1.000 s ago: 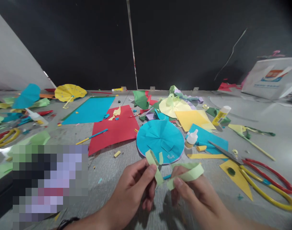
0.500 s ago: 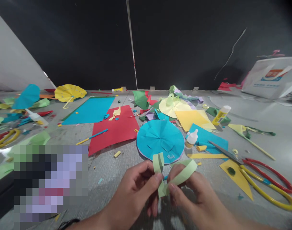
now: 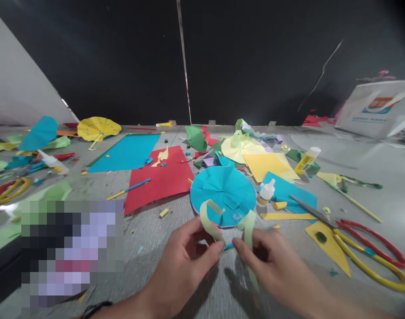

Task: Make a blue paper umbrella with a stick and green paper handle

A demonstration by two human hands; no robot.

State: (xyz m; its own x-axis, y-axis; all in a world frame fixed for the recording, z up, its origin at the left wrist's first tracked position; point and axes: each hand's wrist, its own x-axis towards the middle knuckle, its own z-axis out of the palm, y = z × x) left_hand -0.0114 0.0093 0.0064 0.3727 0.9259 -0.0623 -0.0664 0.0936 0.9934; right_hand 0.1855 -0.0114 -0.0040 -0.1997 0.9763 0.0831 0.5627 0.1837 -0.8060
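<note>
My left hand and my right hand meet low in the middle of the view, thumbs and fingers pinched together on a curling light green paper strip. One end of the strip curls up over my left fingers; the other end rises and hangs by my right fingers. A bit of blue shows between the fingertips. Just beyond the hands lies a round blue paper disc with folded flaps.
The grey table is strewn with coloured paper: a red sheet, a blue sheet, a yellow sheet. Scissors with red and yellow handles lie right, a small glue bottle and a glue stick behind. A pixelated patch covers the lower left.
The hands have come closer together and lower. The strip's right end, which pointed out to the right, now stands upright by my right fingers, and the left end curls higher.
</note>
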